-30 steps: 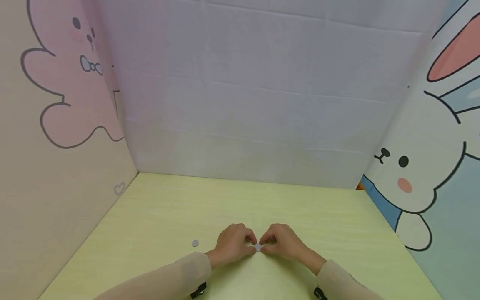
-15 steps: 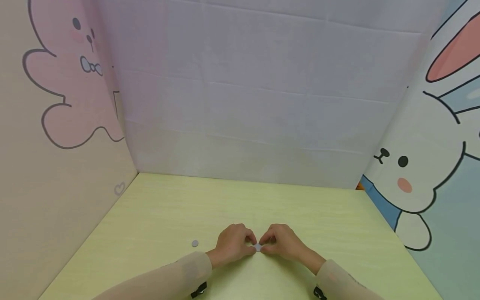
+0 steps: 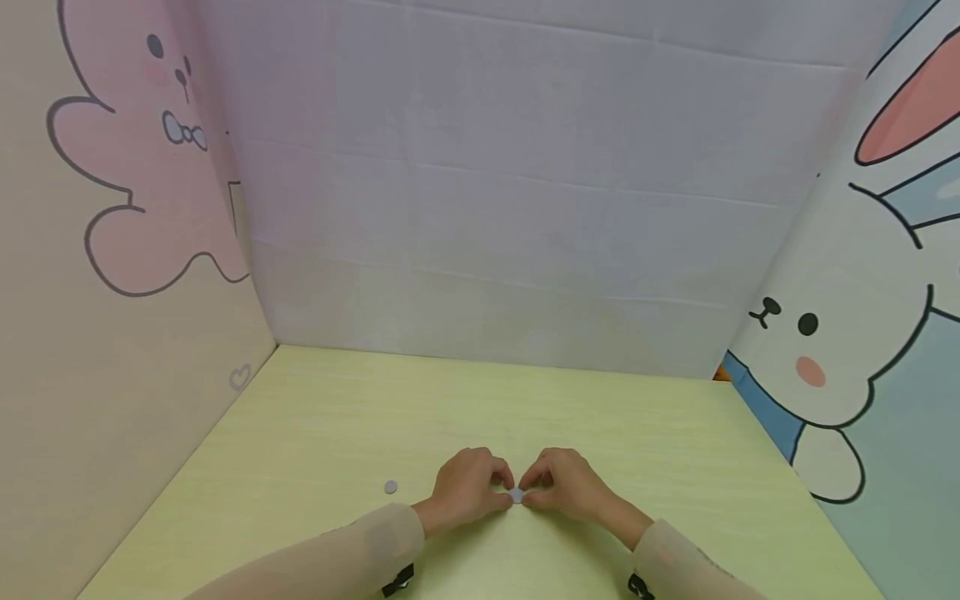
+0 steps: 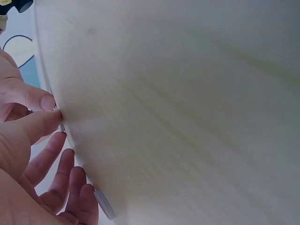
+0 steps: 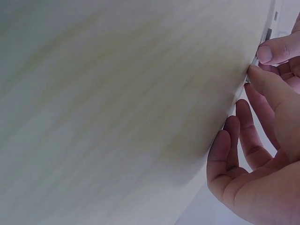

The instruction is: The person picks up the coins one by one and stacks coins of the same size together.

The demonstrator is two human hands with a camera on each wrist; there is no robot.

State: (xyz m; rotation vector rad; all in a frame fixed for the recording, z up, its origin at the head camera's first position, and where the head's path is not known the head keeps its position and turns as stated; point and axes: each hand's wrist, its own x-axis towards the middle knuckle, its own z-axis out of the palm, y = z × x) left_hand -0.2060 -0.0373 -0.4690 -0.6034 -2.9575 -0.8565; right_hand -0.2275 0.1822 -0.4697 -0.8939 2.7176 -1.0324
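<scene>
A small grey round disc [image 3: 517,495], coin-like, lies flat on the pale yellow table between both hands. My left hand [image 3: 468,486] pinches its left edge with thumb and forefinger, and from the right side my right hand [image 3: 567,487] does the same. Both wrist views show the thumbs nearly meeting at the table surface, where the fingers hide most of the disc. The other fingers of each hand are loosely curled near the tabletop. To the left of the left hand lies a second grey disc [image 3: 391,487], untouched; its thin edge is seen in the left wrist view.
The pale yellow table [image 3: 420,400] runs back to a whitish cloth wall [image 3: 487,208]. A left panel [image 3: 135,375] with a pink cartoon figure and a right panel [image 3: 900,400] with a white rabbit border its sides.
</scene>
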